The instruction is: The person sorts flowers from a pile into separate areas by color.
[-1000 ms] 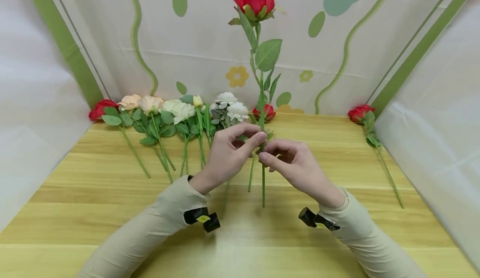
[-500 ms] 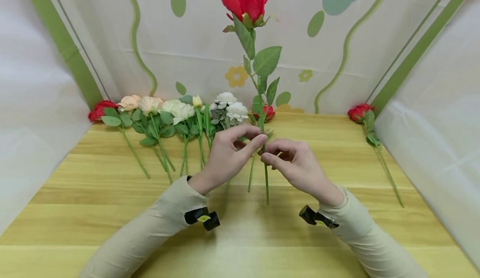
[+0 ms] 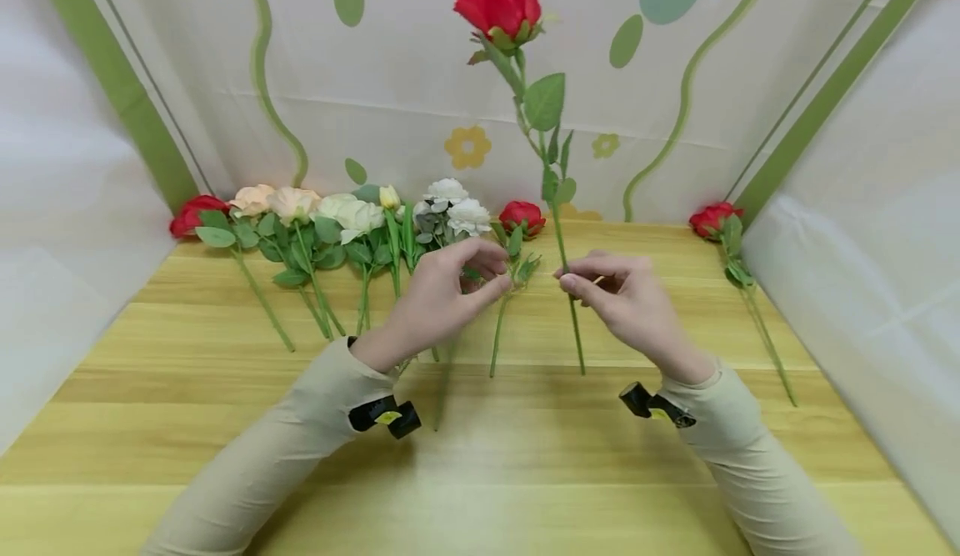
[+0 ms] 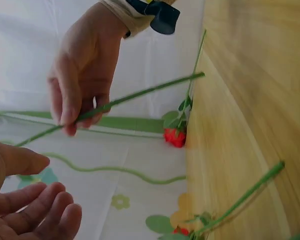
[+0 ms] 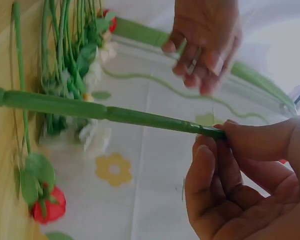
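A tall red rose [image 3: 498, 2] stands nearly upright above the table in the head view, its leafy stem leaning a little. My right hand [image 3: 626, 310] pinches that stem between thumb and fingertips, with the lower end of the stem [image 5: 65, 106] sticking out below. My left hand [image 3: 450, 293] is apart from the stem, to its left, fingers loosely bent and nothing held. In the left wrist view the thumb and fingers of the left hand [image 4: 30, 212] are spread. Behind the gap between the hands lies another red rose [image 3: 522, 218] on the table.
A row of flowers lies along the back left: a red rose [image 3: 198, 216], peach roses [image 3: 292, 204], cream roses [image 3: 352, 216], a yellow bud [image 3: 389, 197] and white blooms [image 3: 468, 216]. One more red rose [image 3: 716, 219] lies at the right. Fabric walls [image 3: 420, 64] enclose the wooden table [image 3: 480, 473].
The left hand has let go of the stem and drawn slightly left. The right hand has moved right and up with the rose, whose stem now tilts with its top toward the left.
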### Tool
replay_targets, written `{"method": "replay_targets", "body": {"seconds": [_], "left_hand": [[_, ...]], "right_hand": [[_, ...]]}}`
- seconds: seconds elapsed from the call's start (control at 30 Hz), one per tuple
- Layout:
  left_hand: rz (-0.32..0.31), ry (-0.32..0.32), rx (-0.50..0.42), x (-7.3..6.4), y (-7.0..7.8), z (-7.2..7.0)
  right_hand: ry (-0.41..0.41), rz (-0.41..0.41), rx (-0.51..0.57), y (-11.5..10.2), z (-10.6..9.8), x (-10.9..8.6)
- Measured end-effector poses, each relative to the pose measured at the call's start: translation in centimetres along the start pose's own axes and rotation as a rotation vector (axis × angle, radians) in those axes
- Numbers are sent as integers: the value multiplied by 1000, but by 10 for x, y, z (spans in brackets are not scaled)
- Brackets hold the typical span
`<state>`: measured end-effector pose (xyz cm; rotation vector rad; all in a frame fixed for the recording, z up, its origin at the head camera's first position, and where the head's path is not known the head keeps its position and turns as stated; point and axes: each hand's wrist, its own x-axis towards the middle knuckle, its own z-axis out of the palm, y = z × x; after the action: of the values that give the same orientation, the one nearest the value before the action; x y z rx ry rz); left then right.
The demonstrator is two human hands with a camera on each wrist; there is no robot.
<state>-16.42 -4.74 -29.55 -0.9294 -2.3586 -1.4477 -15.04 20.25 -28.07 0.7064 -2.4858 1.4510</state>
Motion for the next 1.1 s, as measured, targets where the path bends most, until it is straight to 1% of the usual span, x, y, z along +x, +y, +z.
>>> {"method": "replay_targets", "body": {"seconds": [0.07,0.13,0.2,0.27,0.3,0.33,0.5,0.57,0.67,0.8,0.93,1.1], "left_hand": [[-18,-4,28,0,-3,-7],[-44,-1,40,-1,-6,-14],[-74,-6,50,-3,-9,-22],[-104,-20,61,-5,-12,-27],[-116,-30,68,-6,-14,-29],[-125,-39,76,-7,-15,-31],[-152,-68,101,-11,-20,-36],[-161,-77,101,-11,-21,-37],[-174,-94,95,-11,-21,-37],[-164,-114,107,-11,-22,-36],[-124,-138,121,-12,-23,-36],[-115,-166,117,-13,-23,-36]], "right_hand": [[26,21,-51,5,-12,-1],[70,23,-124,12,-25,-2],[127,17,-233,22,-41,-5],[182,28,-350,34,-59,-8],[201,47,-404,40,-68,-10],[208,81,-435,46,-77,-12],[190,312,-470,78,-122,-17],[197,372,-505,89,-136,-19],[215,418,-602,104,-153,-23],[215,477,-660,124,-169,-30],[152,531,-688,143,-187,-32],[55,537,-737,160,-207,-28]]}}
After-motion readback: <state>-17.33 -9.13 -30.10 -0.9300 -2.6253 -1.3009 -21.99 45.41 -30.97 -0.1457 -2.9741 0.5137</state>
